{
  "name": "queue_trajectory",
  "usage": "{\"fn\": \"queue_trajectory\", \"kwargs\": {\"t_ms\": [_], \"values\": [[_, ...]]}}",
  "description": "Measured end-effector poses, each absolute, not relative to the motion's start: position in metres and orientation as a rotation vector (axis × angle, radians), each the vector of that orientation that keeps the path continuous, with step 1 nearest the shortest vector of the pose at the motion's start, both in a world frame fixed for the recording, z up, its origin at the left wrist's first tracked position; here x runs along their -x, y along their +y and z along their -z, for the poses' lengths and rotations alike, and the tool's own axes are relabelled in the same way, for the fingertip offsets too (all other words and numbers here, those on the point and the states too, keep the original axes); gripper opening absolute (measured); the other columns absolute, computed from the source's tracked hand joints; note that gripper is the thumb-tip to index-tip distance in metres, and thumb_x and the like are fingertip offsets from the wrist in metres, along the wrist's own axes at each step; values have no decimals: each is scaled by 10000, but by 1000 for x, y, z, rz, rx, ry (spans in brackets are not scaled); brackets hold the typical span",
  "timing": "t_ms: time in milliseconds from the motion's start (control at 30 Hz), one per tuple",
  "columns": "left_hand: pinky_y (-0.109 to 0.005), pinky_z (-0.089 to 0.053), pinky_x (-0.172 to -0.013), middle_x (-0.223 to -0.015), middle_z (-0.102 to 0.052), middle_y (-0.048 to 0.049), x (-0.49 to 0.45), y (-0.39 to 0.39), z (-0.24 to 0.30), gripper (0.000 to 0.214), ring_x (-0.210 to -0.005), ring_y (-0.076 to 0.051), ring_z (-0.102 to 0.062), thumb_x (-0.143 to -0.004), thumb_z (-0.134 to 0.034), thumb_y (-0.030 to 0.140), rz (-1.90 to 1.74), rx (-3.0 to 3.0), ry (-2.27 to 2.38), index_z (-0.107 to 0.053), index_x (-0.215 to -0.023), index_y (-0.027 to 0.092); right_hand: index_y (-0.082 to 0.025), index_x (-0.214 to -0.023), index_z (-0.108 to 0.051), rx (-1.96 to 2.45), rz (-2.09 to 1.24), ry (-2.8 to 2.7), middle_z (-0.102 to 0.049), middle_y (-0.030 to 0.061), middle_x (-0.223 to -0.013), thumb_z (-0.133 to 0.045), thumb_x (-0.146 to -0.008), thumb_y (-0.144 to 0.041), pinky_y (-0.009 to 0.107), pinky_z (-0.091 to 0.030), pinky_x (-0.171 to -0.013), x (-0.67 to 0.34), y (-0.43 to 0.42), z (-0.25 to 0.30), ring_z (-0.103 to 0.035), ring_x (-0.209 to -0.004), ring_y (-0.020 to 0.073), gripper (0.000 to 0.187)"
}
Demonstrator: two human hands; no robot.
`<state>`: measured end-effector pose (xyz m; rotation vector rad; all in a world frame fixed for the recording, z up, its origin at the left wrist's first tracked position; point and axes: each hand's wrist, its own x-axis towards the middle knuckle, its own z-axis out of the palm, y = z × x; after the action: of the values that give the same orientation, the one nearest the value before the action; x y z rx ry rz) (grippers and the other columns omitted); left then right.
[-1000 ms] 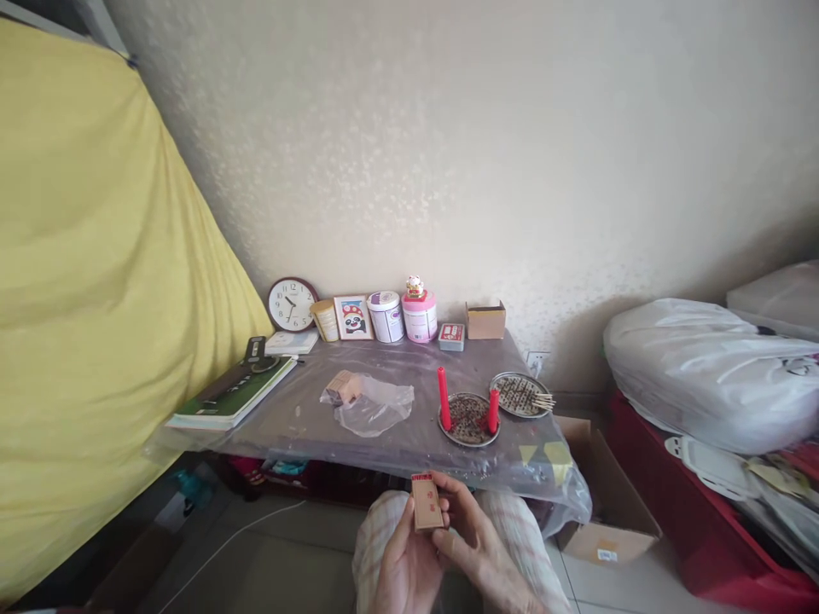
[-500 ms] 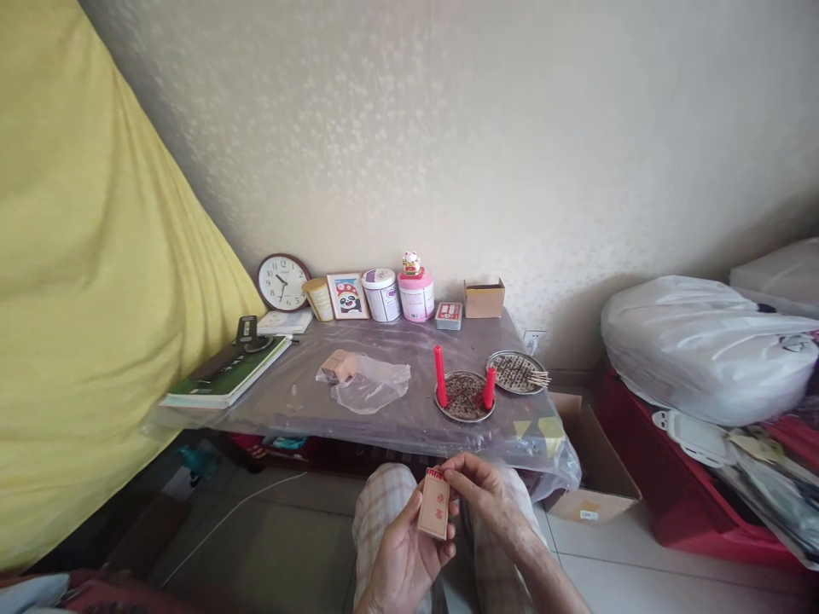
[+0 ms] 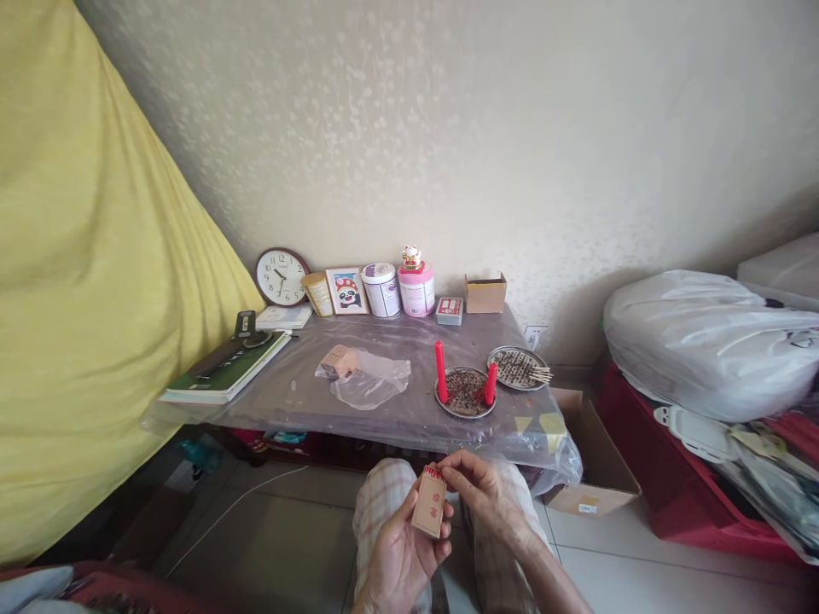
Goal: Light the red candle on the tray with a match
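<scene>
A tan matchbox (image 3: 429, 506) with red lettering is tilted above my lap, its inner tray partly slid out. Red match heads (image 3: 433, 472) show in a row at its upper end. My left hand (image 3: 404, 539) wraps round the box from below, thumb along its left side. My right hand (image 3: 481, 492) is closed in a pinch at the upper right corner, fingertips against the tray end beside the match heads; whether a single match is between them is hidden. Beyond the hands, two red candles, one tall (image 3: 441, 373) and one short (image 3: 490, 385), stand upright on a round metal plate (image 3: 466, 415).
The table (image 3: 256, 401) has a plastic cover. It bears a second plate (image 3: 511, 367) with pale sticks, a wrapped block (image 3: 339, 361), a green book (image 3: 223, 375), a clock (image 3: 281, 277) and several tins. An open carton (image 3: 595, 469) and red bin (image 3: 678, 512) stand at right.
The tray stands slightly further out of the matchbox sleeve, showing more of the match heads. The box has shifted slightly left and down. Both hands keep nearly the same grip.
</scene>
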<state>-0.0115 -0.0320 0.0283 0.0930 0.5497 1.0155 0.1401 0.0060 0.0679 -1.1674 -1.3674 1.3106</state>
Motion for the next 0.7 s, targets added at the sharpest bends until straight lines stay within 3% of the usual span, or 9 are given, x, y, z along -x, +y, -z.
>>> {"fn": "queue_trajectory", "kwargs": {"t_ms": [100, 233, 467, 700], "values": [[-232, -508, -537, -767, -781, -107, 14, -32, -27, 241, -596, -146, -675, -860, -706, 326, -1004, -109, 568, -725, -978, 117, -267, -956, -763, 1107, -1074, -1649, -741, 35, -965, -578, -931, -328, 313, -548, -841, -146, 8, -69, -703, -913, 204, 197], [-230, -497, -541, -761, -778, -114, 15, -32, -26, 261, -592, -144, -671, -864, -698, 343, -987, -137, 591, -714, -973, 106, -289, -1077, -771, 1066, -924, -1934, -705, 50, -1040, -491, -994, -278, 283, -564, -828, -151, 10, -74, -708, -916, 180, 292], [-236, -492, -539, -769, -784, -121, 17, -34, -23, 311, -598, -155, -672, -812, -755, 377, -994, -154, 566, -718, -980, 119, -215, -1052, -744, 1066, -773, -2117, -691, 73, -1058, -446, -1031, -249, 253, -556, -852, -154, 11, -71, -709, -927, 162, 301], [-240, -495, -548, -771, -786, -133, 20, -34, -26, 328, -602, -155, -667, -752, -817, 371, -988, -160, 553, -753, -944, 113, -223, -1153, -710, 1019, -656, -2252, -675, 80, -1119, -395, -1055, -268, 255, -559, -844, -157, 12, -68, -703, -947, 152, 333]]}}
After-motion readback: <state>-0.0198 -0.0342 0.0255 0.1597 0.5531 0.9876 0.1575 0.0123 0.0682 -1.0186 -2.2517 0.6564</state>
